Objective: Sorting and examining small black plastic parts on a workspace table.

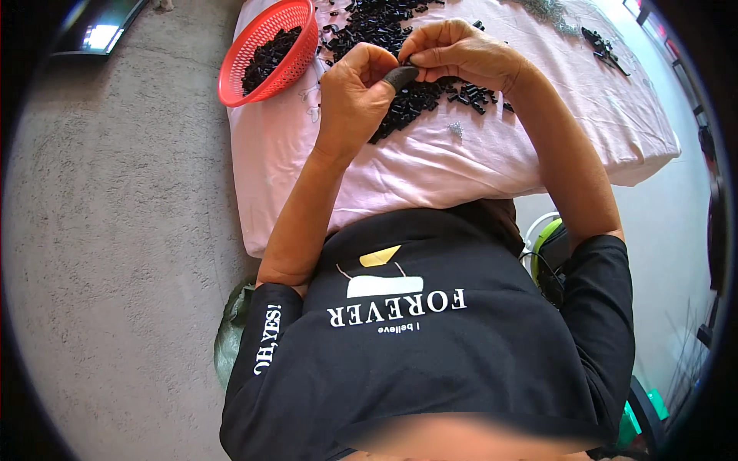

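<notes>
My left hand [357,100] and my right hand [457,54] meet fingertip to fingertip above the cloth-covered table. Both are closed in a pinch, and a dark cover [400,77] sits on my left thumb. Whatever they hold between them is tiny and mostly hidden by the fingers. Below and behind the hands spreads a heap of small black plastic pieces [419,106], tube-like in shape. A small bunch of clear bits [455,130] lies on the cloth, nearer to me than my right hand.
At the table's left edge a red perforated basket [303,71] holds more black pieces [270,58]. Far right are a pile of clear bits [547,11] and a dark cluster of thin pieces [603,50]. Pale pink cloth [461,178] covers the table. A green plastic bag [231,338] is at lower left.
</notes>
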